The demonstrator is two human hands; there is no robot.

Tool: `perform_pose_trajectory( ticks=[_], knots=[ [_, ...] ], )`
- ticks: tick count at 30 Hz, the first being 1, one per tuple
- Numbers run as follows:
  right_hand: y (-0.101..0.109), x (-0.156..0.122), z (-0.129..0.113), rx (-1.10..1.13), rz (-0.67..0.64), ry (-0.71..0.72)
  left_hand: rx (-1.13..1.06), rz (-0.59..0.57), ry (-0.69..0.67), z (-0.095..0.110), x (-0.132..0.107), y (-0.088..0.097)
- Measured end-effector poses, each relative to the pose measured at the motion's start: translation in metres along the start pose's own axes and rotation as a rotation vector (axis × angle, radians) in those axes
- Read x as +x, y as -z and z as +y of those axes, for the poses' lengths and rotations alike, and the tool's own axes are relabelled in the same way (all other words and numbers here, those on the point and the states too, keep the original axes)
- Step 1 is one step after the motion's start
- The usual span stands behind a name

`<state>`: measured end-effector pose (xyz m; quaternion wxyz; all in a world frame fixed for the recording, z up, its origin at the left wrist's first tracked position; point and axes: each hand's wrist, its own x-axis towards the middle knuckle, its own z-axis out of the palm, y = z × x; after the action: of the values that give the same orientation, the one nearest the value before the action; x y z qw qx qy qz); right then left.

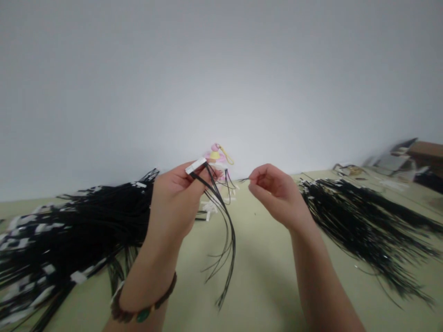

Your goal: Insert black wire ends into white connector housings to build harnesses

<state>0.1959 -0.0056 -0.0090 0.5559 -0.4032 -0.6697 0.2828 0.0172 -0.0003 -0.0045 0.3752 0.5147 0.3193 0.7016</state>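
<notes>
My left hand (175, 196) is closed around a wire harness, gripping it by its white connector (195, 165). Several thin black wires (233, 235) curve down from that connector over the table, their ends fanned out loose. To the right of it, my right hand (278, 196) pinches the tip of a thin dark wire (244, 179) between thumb and index finger. Where this wire leads at its other end is too fine and blurred to tell. The two hands are held apart, above the tabletop. A beaded bracelet (143, 313) circles my left wrist.
A large heap of black harnesses (93, 216) with white connectors lies at left. Another spread of black wires (360, 226) lies at right. Small white pieces (210, 207) and a pink-and-yellow trinket (216, 152) sit behind my left hand. A brown box (427, 154) stands far right; a pale wall (221, 83) rises behind.
</notes>
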Motion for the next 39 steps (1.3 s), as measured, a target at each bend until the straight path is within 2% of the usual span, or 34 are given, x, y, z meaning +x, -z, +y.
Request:
perform_pose_trajectory(
  ticks=[3, 6, 9, 15, 23, 27, 31, 35, 36, 37, 39],
  knots=[
    [-0.015, -0.007, -0.010, 0.050, -0.092, 0.055, 0.176, 0.009, -0.074, 0.000, -0.003, 0.001],
    [-0.027, -0.011, -0.012, 0.057, -0.096, 0.146, 0.277, -0.019, -0.118, 0.000, -0.005, 0.003],
    [-0.031, -0.011, -0.010, 0.065, -0.102, 0.178, 0.380, -0.069, -0.154, 0.000, -0.006, 0.005],
    [-0.026, -0.010, -0.011, 0.090, -0.159, 0.096, 0.511, -0.107, -0.248, 0.004, -0.009, 0.005],
    [-0.014, -0.010, -0.013, -0.029, -0.243, 0.149, 0.519, -0.147, -0.262, 0.011, -0.009, 0.005],
    [-0.005, -0.011, -0.017, 0.089, -0.252, 0.050, 0.511, -0.127, -0.258, 0.011, -0.010, 0.004],
    [0.018, -0.017, -0.023, 0.415, -0.310, 0.012, 0.443, -0.066, -0.171, 0.014, -0.012, 0.000],
    [0.050, -0.023, -0.016, 0.949, -0.352, 0.180, 0.316, 0.062, -0.098, 0.018, -0.011, -0.001],
    [0.057, -0.024, -0.013, 1.211, -0.373, 0.252, 0.289, 0.033, -0.085, 0.018, -0.010, 0.000],
    [0.063, -0.024, -0.011, 1.502, -0.350, 0.263, 0.263, 0.021, -0.072, 0.018, -0.008, 0.002],
    [0.073, -0.023, -0.010, 2.099, -0.393, 0.220, 0.227, -0.008, -0.060, 0.016, -0.005, 0.005]
  ],
)
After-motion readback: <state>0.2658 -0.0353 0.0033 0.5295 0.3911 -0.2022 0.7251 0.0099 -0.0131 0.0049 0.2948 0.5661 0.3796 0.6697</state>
